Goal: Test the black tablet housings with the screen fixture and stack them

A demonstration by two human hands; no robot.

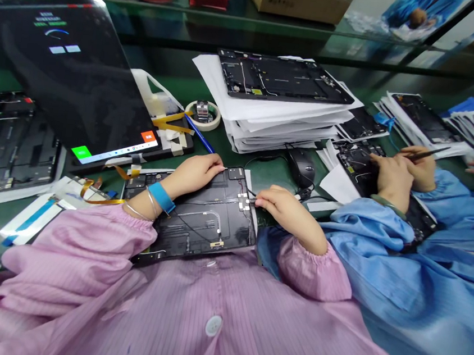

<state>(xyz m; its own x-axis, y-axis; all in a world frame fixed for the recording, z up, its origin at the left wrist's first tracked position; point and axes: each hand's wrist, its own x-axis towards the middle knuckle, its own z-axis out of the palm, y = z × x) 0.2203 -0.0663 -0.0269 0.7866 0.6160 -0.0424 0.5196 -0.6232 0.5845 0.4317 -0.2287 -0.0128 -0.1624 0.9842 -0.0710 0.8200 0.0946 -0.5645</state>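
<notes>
An opened black tablet back panel (199, 218) with thin cables and small connectors lies on the green bench in front of me. My left hand (195, 174), a blue band on its wrist, rests curled on the panel's top edge, fingertips pressed down near a small square part. My right hand (287, 208) is closed in a pinch on a thin tool whose tip touches a small metal connector (243, 201) at the panel's right side.
A lit tablet screen (69, 81) leans at the left, tape roll (203, 114) behind it. A stack of panels on white sheets (278, 103) stands at the back. A black mouse (301, 167) lies nearby. A co-worker in blue sleeves (402, 178) works at the right.
</notes>
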